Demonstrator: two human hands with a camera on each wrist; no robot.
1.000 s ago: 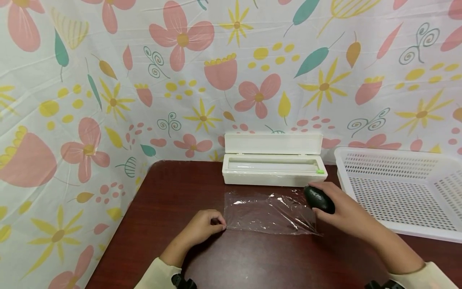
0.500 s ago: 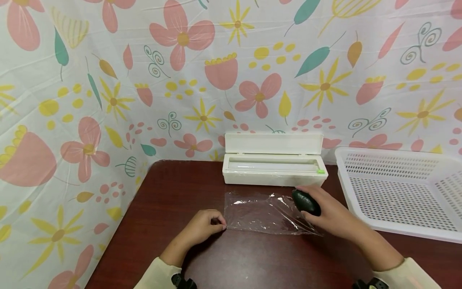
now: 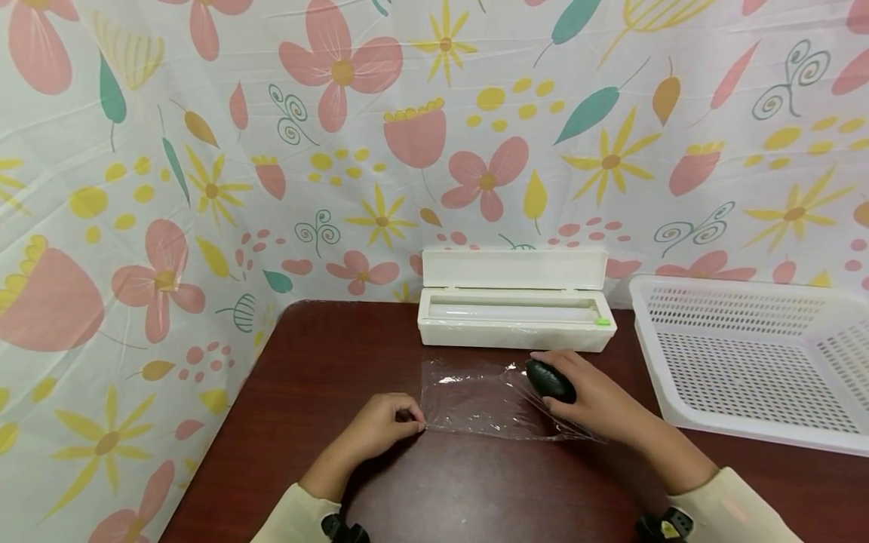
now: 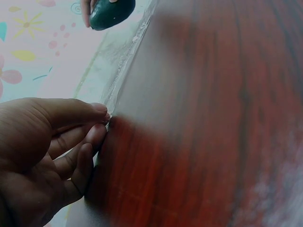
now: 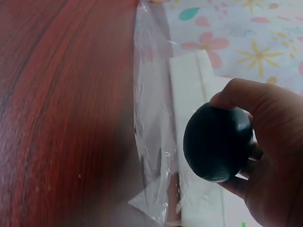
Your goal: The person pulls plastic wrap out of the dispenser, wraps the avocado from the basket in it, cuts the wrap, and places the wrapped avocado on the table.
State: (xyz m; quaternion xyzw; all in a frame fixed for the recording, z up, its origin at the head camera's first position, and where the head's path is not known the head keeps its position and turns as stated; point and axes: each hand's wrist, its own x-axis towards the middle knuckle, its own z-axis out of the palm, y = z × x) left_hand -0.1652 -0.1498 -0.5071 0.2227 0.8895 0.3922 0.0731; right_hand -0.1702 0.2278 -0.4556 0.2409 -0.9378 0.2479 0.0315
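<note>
A sheet of clear plastic wrap (image 3: pixel 468 400) stretches over the table in front of a white wrap dispenser box (image 3: pixel 512 332) whose lid stands raised. My left hand (image 3: pixel 383 427) pinches the near left corner of the wrap between thumb and fingertips; the left wrist view shows that edge bunched in the pinch. In my right hand (image 3: pixel 597 396) is a dark green, oval avocado (image 3: pixel 551 381), gripped with thumb and fingers above the right part of the wrap. The right wrist view shows the avocado (image 5: pixel 218 142) from its rounded end. Whether it touches the wrap I cannot tell.
At the right stands a white perforated plastic basket (image 3: pixel 753 430). The dark red-brown wooden table (image 3: pixel 326 347) ends at a left edge beside a flower-patterned cloth (image 3: pixel 373 151), which hangs behind and to the left.
My right hand has carried the avocado left, from the wrap's right edge to further over the sheet. The wrap's right side has gathered into creases. My left hand has stayed in place.
</note>
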